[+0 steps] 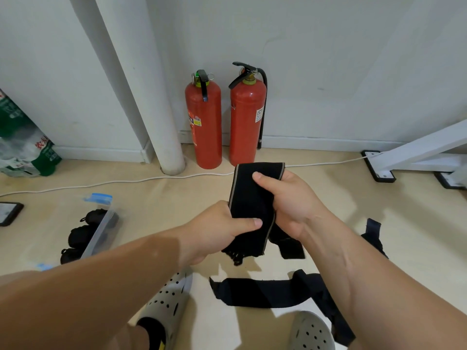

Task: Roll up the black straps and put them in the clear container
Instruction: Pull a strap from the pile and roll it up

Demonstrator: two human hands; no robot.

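A wide black strap (pixel 249 198) with grey edges is held up above the floor between both hands. My left hand (pixel 219 229) grips its lower part, thumb across the front. My right hand (pixel 290 200) grips its upper part, thumb on the front face. The strap's loose end hangs down below my hands. Another black strap (pixel 267 293) lies flat on the floor by my feet and runs off to the right. The clear container (pixel 99 231) with blue clips stands on the floor at the left, holding several rolled black straps.
Two red fire extinguishers (pixel 222 122) stand against the wall beside a white pipe (pixel 161 117). A white cable (pixel 126 181) runs along the floor. White table feet (pixel 404 160) are at the right. My grey clogs (pixel 166 301) are at the bottom.
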